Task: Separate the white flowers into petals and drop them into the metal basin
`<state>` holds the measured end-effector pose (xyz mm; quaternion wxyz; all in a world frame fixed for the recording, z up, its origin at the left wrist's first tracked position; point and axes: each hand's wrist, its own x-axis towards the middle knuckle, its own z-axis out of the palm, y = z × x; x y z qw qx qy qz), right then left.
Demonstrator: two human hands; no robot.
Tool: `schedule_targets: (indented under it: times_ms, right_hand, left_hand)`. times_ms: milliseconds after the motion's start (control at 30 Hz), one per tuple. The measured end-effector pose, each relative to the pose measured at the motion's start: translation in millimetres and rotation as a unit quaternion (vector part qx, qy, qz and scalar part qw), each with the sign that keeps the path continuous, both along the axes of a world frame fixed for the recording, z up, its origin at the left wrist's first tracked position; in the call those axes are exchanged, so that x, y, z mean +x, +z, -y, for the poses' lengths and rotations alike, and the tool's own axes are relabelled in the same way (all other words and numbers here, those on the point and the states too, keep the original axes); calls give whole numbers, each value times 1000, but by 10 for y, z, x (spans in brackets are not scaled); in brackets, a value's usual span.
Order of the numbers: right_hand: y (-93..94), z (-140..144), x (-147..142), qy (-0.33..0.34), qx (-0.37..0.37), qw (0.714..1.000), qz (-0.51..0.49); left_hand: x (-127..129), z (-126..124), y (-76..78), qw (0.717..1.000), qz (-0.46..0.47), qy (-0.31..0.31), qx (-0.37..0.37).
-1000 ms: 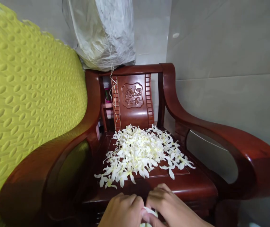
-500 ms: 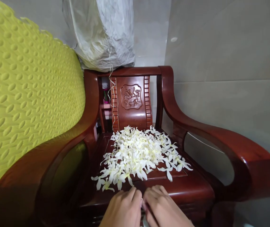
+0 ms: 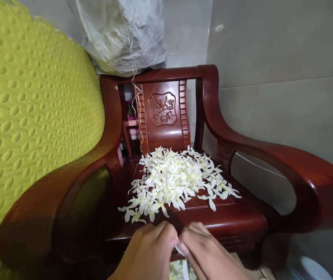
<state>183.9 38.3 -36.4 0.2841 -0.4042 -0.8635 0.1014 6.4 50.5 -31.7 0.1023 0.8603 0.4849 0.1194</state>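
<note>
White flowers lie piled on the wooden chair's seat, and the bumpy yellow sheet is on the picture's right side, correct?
Not quite: the head view shows the bumpy yellow sheet on the picture's left side. The white flowers do lie piled on the wooden chair's seat.

The armchair (image 3: 166,138) is glossy red-brown wood, with curved arms (image 3: 280,153) and a carved backrest (image 3: 163,109). Its seat (image 3: 227,221) bears white flowers (image 3: 172,175), yellowish in places, piled at the middle and thinner toward the edges.
</note>
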Motion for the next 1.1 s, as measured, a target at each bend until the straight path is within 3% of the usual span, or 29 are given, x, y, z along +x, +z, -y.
schedule_targets:
  times_ms: [100,233,333,433,600,767,867,967,1100]
  right_hand:
    - [11,-91,-25,16,-58,998,-18]
    - [132,-158,-37,71,-133,985,-82]
    - [210,-147,-31,87,-129,983,-102]
    - [160,-181,-19,73,-123,985,-94]
    - [-40,-316,-16,55,-63,996,-26]
    - [-25,-311,-18,65,-79,994,-45]
    - [-12,-297,8,56,-149,984,-83]
    - [-40,-313,42,88,-258,950,-151]
    - [-57,-338,72,87,-275,943,-163]
  left_hand:
    - [-20,-38,60,996,79,27,-42]
    - [-22,-46,207,954,233,27,-189]
    - [-26,-29,300,953,242,28,-178]
    - [-21,-23,326,945,249,27,-211]
    - [4,-41,264,977,178,52,-103]
    - [-15,-38,193,993,97,43,-57]
    - [-22,-12,169,993,94,28,-59]
    - [-9,4,167,993,101,43,-53]
    - [12,6,177,991,115,30,-68]
